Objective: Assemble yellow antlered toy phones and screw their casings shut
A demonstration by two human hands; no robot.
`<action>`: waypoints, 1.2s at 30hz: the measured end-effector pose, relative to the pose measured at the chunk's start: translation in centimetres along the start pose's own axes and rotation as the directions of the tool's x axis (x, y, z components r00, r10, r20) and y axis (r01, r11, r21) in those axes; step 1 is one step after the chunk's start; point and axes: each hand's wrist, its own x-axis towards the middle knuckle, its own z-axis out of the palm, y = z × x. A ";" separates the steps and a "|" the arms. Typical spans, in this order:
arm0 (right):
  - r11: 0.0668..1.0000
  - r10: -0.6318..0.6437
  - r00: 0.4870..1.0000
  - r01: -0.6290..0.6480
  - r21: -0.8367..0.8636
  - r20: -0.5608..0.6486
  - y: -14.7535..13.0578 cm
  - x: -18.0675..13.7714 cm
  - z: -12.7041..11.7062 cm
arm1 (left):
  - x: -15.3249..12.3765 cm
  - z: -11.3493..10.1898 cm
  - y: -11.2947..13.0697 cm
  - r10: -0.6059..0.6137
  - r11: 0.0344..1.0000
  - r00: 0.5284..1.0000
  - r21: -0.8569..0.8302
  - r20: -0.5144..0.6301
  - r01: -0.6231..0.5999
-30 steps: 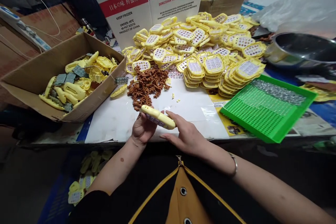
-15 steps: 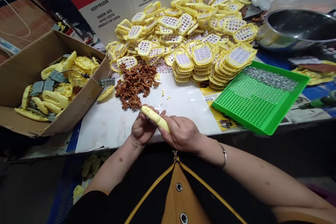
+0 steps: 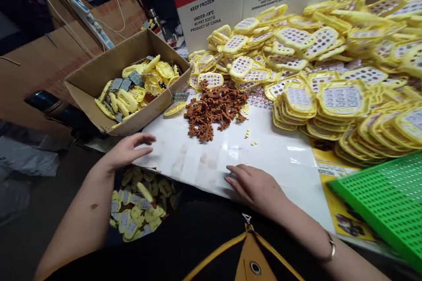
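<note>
My left hand [image 3: 127, 151] hovers open at the near left corner of the white sheet [image 3: 273, 158], fingers spread, holding nothing. Below it a heap of finished yellow toy phones [image 3: 141, 208] lies under the table edge. My right hand [image 3: 255, 186] rests flat and open on the sheet's near edge. A pile of small brown rubber pieces [image 3: 214, 109] lies in the middle of the sheet, above both hands. Stacks of yellow phone shells with white keypads [image 3: 329, 70] cover the far right of the table.
An open cardboard box [image 3: 99, 72] with yellow shells and grey boards stands at the left. A white carton printed "KEEP FROZEN" [image 3: 211, 9] stands at the back. A green perforated tray [image 3: 389, 197] sits at the near right. A few tiny yellow bits [image 3: 250, 138] lie on the sheet.
Both hands held one yellow phone at the table edge before; now it has left them and both are open. The left hand moved out to the left. The view swung left.
</note>
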 end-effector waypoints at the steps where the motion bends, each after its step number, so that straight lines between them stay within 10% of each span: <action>1: 0.999 -0.026 0.999 0.027 -0.021 0.046 -0.1 0.2 0.0 | 1.4 0.9 0.0 0.016 1.000 0.994 -0.001 -0.105 -0.016; 7: 0.999 -0.032 0.977 0.028 0.024 0.212 -0.5 0.2 -0.5 | 12.1 6.7 -0.2 0.097 0.987 0.912 0.160 -0.399 -0.035; 12: 1.000 0.015 0.949 -0.020 0.013 0.314 -0.6 1.3 -0.8 | 14.5 7.0 -0.9 0.076 0.996 0.902 0.081 -0.425 -0.045; 18: 0.992 0.023 0.890 -0.077 0.100 0.454 0.0 5.2 -0.7 | 11.6 3.5 1.5 0.155 0.949 0.853 -0.165 -0.498 -0.269; 23: 0.981 -0.079 0.878 -0.016 0.194 0.473 -0.2 9.0 0.0 | 9.8 -2.5 5.8 0.225 0.494 0.655 -0.495 -0.721 -0.715; 30: 0.869 -0.050 0.930 -0.139 0.475 0.363 -0.4 13.0 -0.6 | 5.6 -4.6 7.5 0.399 0.430 0.708 -0.562 -0.583 -0.706; 36: 0.410 0.050 0.984 -0.177 0.895 0.172 -1.1 16.4 0.8 | 5.0 0.0 5.9 0.361 0.373 0.845 -0.770 -0.394 -0.518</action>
